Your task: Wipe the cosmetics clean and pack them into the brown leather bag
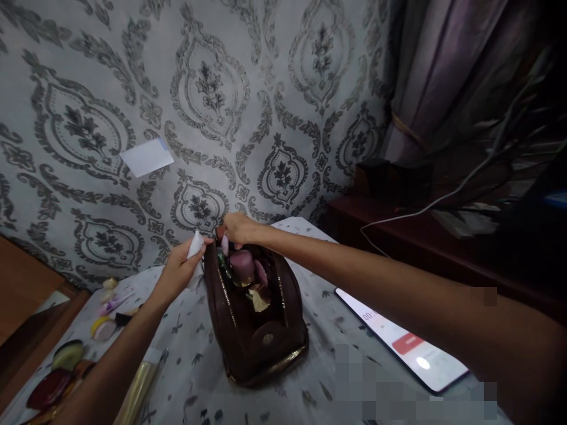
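Observation:
A dark brown bag (266, 351) stands unzipped on a patterned cloth, with a pink round-topped item (242, 267), a green item and a crumpled gold piece (259, 298) inside. My left hand (179, 265) is closed on a small white item (195, 244) beside the bag's far left edge. At the far end of the opening, my right hand (239, 229) reaches in with bent fingers next to a pale pink item (225, 245). Its fingertips are partly hidden, and what they hold, if anything, cannot be made out.
Cosmetics, including a yellow-rimmed jar (103, 328) and a dark red item (49, 389), lie at the left. A lit phone (411, 348) rests under my right forearm. A white cable (425, 211) crosses the dark red furniture (354, 221) at the right. Patterned wall rises behind.

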`<state>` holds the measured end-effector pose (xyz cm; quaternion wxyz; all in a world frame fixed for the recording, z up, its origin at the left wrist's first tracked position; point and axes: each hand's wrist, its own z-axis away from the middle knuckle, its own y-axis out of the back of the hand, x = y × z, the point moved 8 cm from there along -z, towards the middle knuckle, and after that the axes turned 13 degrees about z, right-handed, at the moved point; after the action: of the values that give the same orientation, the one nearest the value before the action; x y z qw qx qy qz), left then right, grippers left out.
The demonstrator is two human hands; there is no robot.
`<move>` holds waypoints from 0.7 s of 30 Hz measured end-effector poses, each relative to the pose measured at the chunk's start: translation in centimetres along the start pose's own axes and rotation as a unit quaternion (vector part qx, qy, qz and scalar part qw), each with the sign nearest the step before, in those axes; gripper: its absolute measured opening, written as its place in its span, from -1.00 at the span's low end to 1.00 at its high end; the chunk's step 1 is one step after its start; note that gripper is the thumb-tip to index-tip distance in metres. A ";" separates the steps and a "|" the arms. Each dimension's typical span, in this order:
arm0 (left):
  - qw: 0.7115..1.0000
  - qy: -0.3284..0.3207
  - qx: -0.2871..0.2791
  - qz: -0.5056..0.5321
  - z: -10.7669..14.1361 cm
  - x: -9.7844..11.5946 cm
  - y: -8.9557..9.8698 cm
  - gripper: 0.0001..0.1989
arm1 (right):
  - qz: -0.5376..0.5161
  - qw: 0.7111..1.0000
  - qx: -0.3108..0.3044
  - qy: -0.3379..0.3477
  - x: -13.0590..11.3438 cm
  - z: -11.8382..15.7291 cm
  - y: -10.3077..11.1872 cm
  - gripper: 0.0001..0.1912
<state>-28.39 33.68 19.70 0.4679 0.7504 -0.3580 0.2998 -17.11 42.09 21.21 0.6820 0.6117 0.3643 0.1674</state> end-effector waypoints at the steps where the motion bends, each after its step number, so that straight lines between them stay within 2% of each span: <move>1: 1.000 -0.001 -0.002 -0.002 0.0 0.0 0.0 -0.53 | 0.004 1.000 -0.002 0.001 -0.1 0.1 0.0 -0.83; 8: 1.000 -0.012 -0.007 0.005 0.0 -0.5 0.0 -0.53 | -0.004 1.000 0.009 0.008 0.2 0.1 -0.1 -0.82; 11: 0.999 -0.027 -0.014 -0.011 0.0 -0.1 -0.1 -0.54 | -0.027 1.000 0.011 0.008 0.2 -0.2 -0.4 -0.80; 13: 0.996 -0.057 -0.027 -0.056 -0.2 1.0 -0.2 -0.56 | -0.047 0.999 0.009 0.004 0.1 -0.4 -0.7 -0.81; 16: 0.975 -0.088 -0.071 -0.190 -0.6 2.9 -1.2 -0.60 | -0.083 0.996 0.003 -0.005 0.1 -0.7 -1.0 -0.87; 21: 0.924 -0.024 -0.170 -0.342 -1.9 3.7 -3.2 -0.69 | -0.139 0.990 0.000 -0.016 0.4 -1.3 -1.6 -0.92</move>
<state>-23.92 35.47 21.79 0.6537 0.7434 -0.1365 0.0379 -18.13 42.96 19.57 0.7042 0.5577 0.4352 0.0612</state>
